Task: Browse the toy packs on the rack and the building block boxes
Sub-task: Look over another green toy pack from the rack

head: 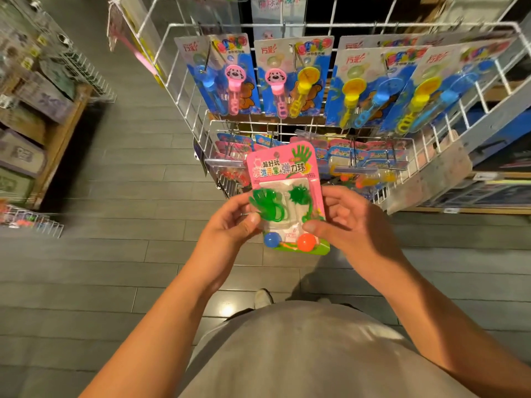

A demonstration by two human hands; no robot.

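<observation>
Holding a pink toy pack [286, 196] at center frame, below the white wire rack [184, 90], my left hand [230, 222] and right hand [350, 219] pinch its side edges; I judge light, steady fingers keep it readable.
</observation>
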